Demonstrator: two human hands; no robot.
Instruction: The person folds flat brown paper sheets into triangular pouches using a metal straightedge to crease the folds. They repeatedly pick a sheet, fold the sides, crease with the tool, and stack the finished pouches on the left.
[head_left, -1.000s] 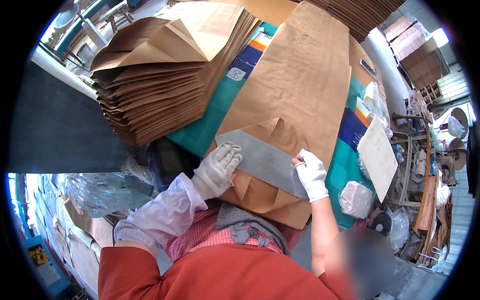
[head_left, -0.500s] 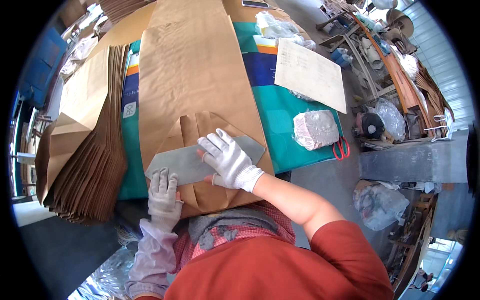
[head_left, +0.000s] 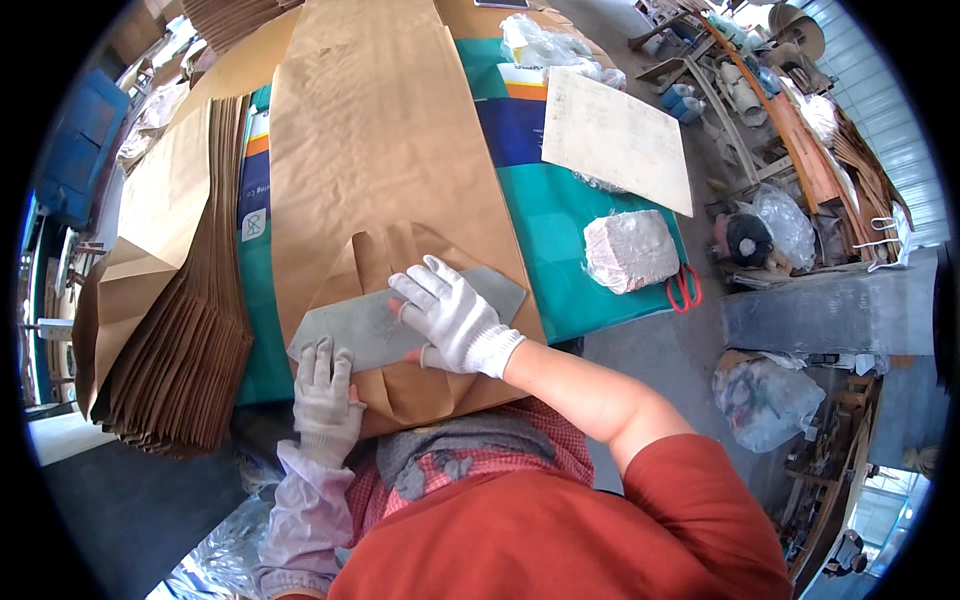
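A large brown kraft paper bag [head_left: 375, 140] lies lengthwise before me, its near end folded into creased flaps. Across that folded end rests a flat grey plate [head_left: 345, 328] with pointed ends. My right hand [head_left: 448, 318], in a white glove with bare thumb and fingertip showing, presses flat on the plate's middle, fingers stretched. My left hand [head_left: 328, 395], also gloved, lies at the bag's near left corner with its fingers extended, tips at the plate's left end. Neither hand is wrapped round anything. Part of the plate is hidden under the right hand.
At left, a thick stack of folded brown paper bags [head_left: 175, 350] hangs toward the table's edge. On the green covering [head_left: 560, 270] at right are a white board [head_left: 615, 145], a plastic-wrapped block [head_left: 630, 252] and red-handled scissors [head_left: 685, 288]. Clear plastic film [head_left: 550, 45] lies farther back.
Both hands stay on the plate and bag with almost no movement. The whole view has shifted slightly.
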